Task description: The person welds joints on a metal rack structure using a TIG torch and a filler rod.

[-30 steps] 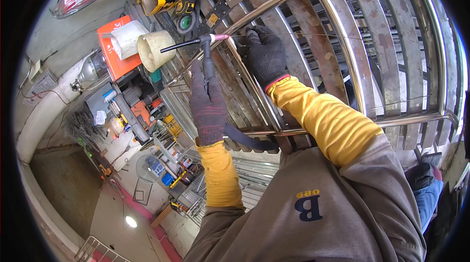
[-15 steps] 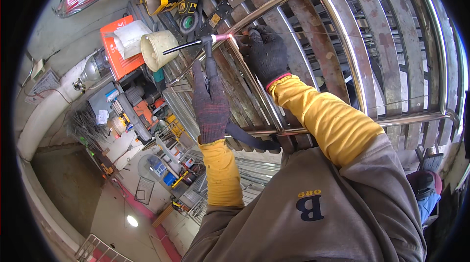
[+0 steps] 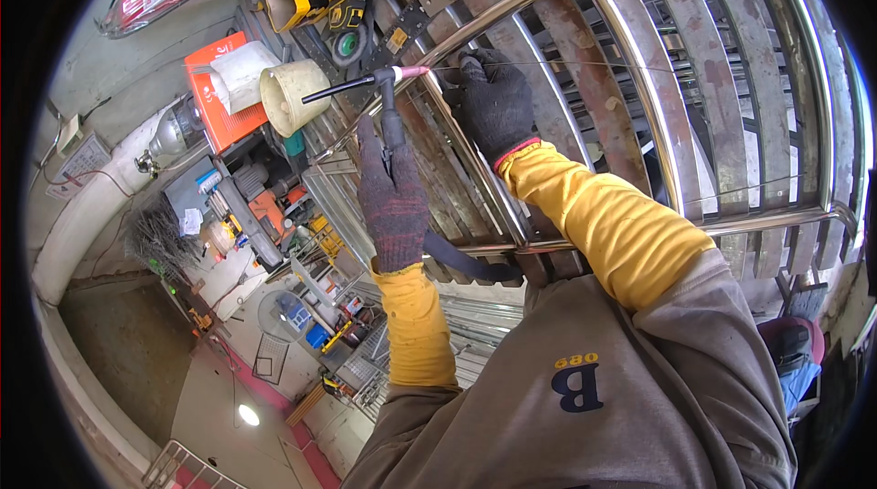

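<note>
Hardly anything has been moved since the earlier frame: the view is shifted only slightly, and the torch [image 3: 391, 125] is kept at the same spot. Its handle is gripped by the gloved fingers of the left hand [image 3: 393, 206], and its pink nozzle [image 3: 413, 71] is pointed at a joint of the tubular frame [image 3: 650, 98], which appears to be laid over a slatted surface [image 3: 598, 96]. Near the nozzle, a thin rod [image 3: 566, 63] is pinched by the curled fingers of the right hand [image 3: 498, 105], their tips partly hidden. Judging by this pose, the joint is being welded. For the next move, a steady nozzle and small, controlled feeding of the rod seem to be called for.
</note>
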{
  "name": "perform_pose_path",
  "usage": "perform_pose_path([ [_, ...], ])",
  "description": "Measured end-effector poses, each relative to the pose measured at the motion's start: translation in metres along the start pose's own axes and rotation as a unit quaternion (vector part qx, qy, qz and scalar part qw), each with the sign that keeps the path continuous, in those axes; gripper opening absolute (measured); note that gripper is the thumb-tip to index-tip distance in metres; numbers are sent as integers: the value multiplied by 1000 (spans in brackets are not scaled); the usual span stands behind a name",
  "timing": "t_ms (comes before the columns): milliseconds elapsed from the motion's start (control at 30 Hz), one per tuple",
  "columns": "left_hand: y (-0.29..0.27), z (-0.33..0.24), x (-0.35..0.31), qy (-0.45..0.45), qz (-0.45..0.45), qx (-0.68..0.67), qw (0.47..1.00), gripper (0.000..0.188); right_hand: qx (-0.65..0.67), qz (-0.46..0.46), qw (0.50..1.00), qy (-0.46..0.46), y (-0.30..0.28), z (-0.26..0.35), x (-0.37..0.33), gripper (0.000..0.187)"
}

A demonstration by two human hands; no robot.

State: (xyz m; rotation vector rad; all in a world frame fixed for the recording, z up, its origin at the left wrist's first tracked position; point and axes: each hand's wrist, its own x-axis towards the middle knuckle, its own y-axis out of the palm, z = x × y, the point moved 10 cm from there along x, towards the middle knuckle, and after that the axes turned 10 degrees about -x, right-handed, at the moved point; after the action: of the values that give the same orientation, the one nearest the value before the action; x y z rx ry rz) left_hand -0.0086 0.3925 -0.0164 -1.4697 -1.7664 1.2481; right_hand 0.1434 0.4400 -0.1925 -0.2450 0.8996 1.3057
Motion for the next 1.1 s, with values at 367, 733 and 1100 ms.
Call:
perform_pose_path([
  [367,6,-38,-7,1,-4,49,999,58,-77,1,984,-163,1,12,10,18],
  [733,1,12,-6,-61,-4,-94,994,71,19,23,999,26,6,-3,4,23],
  [1100,6,9,-7,-11,-17,-27,999,73,41,29,999,21,5,3,1,24],
])
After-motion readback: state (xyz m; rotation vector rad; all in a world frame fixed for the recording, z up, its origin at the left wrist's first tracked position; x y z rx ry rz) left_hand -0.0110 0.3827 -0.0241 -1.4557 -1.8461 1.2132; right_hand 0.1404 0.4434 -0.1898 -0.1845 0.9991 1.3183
